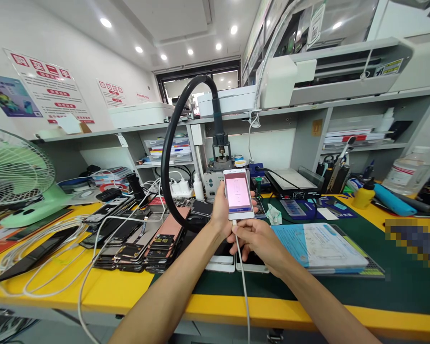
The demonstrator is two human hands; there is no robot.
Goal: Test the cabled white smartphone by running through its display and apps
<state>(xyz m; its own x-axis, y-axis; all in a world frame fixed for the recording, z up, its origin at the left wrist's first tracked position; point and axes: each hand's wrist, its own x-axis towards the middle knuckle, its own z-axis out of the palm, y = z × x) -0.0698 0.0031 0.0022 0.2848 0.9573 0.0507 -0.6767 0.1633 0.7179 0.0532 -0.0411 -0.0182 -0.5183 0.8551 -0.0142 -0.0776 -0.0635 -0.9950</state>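
Observation:
My left hand [221, 210] is wrapped round a white smartphone [238, 193], held upright above the bench with its pink, lit screen facing me. At the phone's bottom edge, my right hand [252, 236] pinches the end of a white charging cable [242, 282]. The plug meets the phone's lower edge; how far it is seated is hidden by my fingers. Below my hands, white phones [220, 265] lie on the dark green mat [215, 285]. To the left of my left forearm stand stacks of phone parts [165, 241].
A black hose [166, 153] arches up from the hot-air station [212, 184] behind the phone. Coiled white cables [32, 267] and a green fan [14, 177] occupy the left. A blue-and-white package [318, 246] lies right, with a yellow bottle [364, 196] beyond it.

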